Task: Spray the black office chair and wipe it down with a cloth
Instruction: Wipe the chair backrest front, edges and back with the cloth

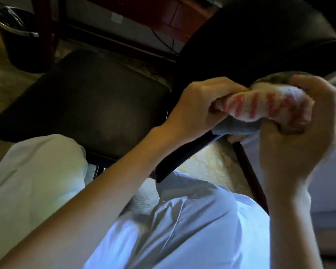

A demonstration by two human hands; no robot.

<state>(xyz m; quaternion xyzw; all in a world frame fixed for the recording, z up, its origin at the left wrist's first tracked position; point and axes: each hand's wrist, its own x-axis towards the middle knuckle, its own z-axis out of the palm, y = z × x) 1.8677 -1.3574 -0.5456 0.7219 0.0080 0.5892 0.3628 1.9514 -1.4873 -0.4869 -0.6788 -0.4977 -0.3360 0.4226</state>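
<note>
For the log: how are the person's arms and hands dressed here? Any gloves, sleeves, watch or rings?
The left hand and right hand wear no gloves, and no ring shows. The left forearm and right forearm are uncovered up to the frame edge: no sleeve, watch or bracelet in view. The right hand is blurred, so small details there may be missed.

Dark waste bin (14, 33), upper left, clear liner folded over a metal rim. Red-brown wooden furniture (175, 14) along the top (partly shadowed), thin black cable (172, 45) hanging beneath. Pale patterned carpet (208, 162) below.
</note>
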